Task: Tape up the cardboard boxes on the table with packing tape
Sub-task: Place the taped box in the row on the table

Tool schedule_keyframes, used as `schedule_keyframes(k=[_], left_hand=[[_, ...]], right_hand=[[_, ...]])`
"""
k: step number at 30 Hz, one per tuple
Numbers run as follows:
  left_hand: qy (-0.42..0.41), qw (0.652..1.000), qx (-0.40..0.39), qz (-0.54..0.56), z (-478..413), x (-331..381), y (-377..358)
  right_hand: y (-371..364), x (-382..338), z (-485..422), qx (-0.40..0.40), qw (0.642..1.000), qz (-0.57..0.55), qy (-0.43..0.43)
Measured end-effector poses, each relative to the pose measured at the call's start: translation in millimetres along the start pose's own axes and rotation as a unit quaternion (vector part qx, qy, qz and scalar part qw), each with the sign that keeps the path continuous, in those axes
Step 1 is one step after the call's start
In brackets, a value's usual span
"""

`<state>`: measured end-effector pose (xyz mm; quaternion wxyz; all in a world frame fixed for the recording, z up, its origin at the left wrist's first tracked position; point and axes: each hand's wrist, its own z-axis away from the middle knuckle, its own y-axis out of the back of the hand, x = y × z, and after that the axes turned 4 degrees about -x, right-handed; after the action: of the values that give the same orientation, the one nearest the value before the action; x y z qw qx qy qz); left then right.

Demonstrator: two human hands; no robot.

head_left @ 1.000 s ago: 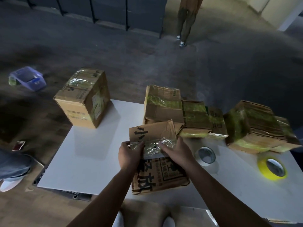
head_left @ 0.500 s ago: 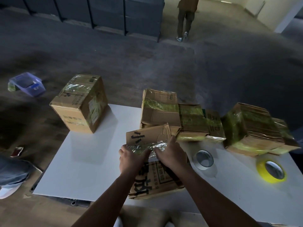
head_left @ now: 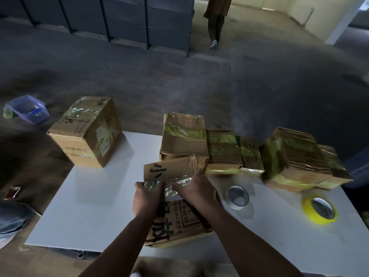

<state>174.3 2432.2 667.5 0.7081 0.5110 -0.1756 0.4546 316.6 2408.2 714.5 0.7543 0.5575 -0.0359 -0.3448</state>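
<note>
The cardboard box (head_left: 175,216) sits at the table's (head_left: 95,206) near edge. Both hands, the left hand (head_left: 146,196) and right hand (head_left: 196,188), press its crinkled clear tape (head_left: 171,183) flat, seemingly fingers curled, sealing the flap. Tape roll (head_left: 237,196) waits nearby.

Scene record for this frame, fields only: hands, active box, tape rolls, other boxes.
active box: front box, flap raised, crinkled clear tape strip across the fold
left hand: grips front box at the fold
right hand: on the tape strip, grip unclear
tape rolls: clear roll, yellow roll, flat on table, right of hands, untouched
other boxes: corner box far left; taped row along far edge
</note>
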Motion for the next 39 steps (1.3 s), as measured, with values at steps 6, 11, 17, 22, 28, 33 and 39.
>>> schedule_keyframes(k=[6,11,17,22,28,33,39], left_hand=[[0.018,1.0,0.016,0.016,5,-4,3],[0.056,0.996,0.042,0.048,6,-12,20],[0.054,0.994,0.095,0.023,7,-19,58],[0.05,0.992,0.112,0.025,-21,-16,95],[0.009,0.994,0.096,0.049,-75,0,129],[-0.003,0.998,0.057,0.038,-108,10,144],[-0.159,0.984,-0.073,0.028,-130,37,133]], right_hand=[[3,7,0,-0.006,0.999,0.005,0.038],[4,13,2,-0.004,0.993,0.012,0.118],[-7,-6,8,-0.006,0.977,-0.012,0.213],[-17,-39,2,-0.067,0.965,-0.077,0.242],[-22,-80,-26,-0.126,0.961,-0.092,0.227],[-27,-115,-48,-0.13,0.968,-0.098,0.19],[-20,-129,-67,-0.042,0.979,-0.145,0.138]])
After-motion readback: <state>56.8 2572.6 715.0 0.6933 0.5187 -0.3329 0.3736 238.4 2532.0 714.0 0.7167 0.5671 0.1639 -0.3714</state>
